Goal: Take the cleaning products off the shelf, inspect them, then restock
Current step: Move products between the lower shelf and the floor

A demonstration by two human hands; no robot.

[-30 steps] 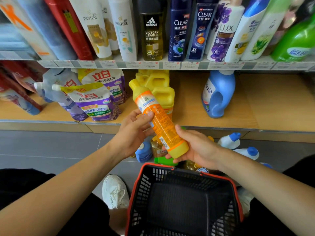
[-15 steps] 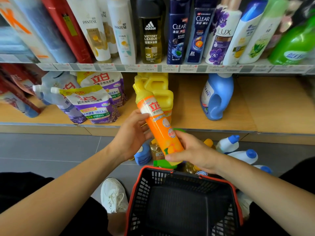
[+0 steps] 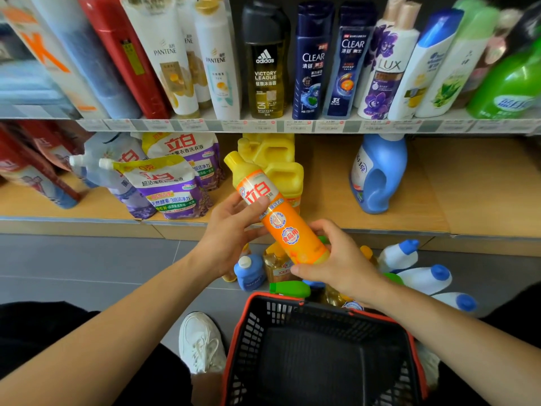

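Nearest, a black basket (image 3: 234, 344) with a red rim stands on the floor. Just beyond it both hands hold one orange bottle (image 3: 281, 221) with a yellow cap, in the air and tilted, cap to the far left. The left hand (image 3: 231, 230) grips its upper part; the right hand (image 3: 342, 265) curls round its base. Below it, white bottles (image 3: 424, 278) lie on the floor. Farther, yellow jugs (image 3: 281, 168) and a blue jug (image 3: 380, 177) stand on the lower shelf (image 3: 483, 194).
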